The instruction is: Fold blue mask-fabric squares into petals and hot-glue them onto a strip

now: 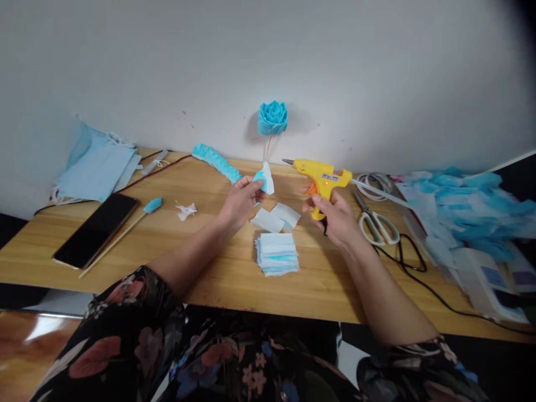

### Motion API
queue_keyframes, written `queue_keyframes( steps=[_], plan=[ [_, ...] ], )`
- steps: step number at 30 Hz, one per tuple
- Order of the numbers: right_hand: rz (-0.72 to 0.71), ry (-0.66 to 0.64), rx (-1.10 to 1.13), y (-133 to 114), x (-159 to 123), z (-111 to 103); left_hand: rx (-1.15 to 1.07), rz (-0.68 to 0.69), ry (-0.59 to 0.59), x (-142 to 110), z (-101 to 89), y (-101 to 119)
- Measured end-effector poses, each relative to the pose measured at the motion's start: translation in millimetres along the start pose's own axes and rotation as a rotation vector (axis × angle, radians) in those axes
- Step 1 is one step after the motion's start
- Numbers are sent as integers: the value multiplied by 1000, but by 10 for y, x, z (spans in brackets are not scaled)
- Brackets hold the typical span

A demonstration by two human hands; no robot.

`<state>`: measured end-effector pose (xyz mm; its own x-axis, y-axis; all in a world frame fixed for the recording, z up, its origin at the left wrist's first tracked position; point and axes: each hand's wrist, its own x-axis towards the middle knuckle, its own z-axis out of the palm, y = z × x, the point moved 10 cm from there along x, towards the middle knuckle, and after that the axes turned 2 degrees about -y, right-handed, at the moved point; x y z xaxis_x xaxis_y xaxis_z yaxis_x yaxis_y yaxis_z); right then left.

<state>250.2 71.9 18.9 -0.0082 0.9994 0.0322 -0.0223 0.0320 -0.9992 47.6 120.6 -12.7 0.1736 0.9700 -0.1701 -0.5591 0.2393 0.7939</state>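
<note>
Pinched in my left hand [243, 202] is a small folded piece of blue and white mask fabric [264, 177]. My right hand [330, 213] grips a yellow hot glue gun [320, 173], its nozzle pointing left towards the fabric but apart from it. A clear glue stick [379, 192] juts out of the gun's back. Two loose fabric squares [276, 218] lie below and between my hands, and a stack of such squares [277, 254] sits nearer me. Left of my left hand, a gathered blue strip [215, 161] rests along the back edge.
A blue fabric rose [273, 118] on a stick leans at the wall. To the left are face masks [98, 167], a phone [98, 229] and a blue-tipped stick [121, 240]. On the right lie scissors [377, 223], a black cord [435, 293] and a heap of blue scraps [473, 206].
</note>
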Motion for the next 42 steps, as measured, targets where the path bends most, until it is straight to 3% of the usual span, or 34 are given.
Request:
queue_keyframes(
  steps=[12, 42],
  plan=[
    [-4, -92, -96, 5, -17, 57, 36, -4, -69, 7, 52, -9],
    [-21, -78, -113, -57, -15, 90, -41, -53, -120, 7, 103, -96]
  ],
)
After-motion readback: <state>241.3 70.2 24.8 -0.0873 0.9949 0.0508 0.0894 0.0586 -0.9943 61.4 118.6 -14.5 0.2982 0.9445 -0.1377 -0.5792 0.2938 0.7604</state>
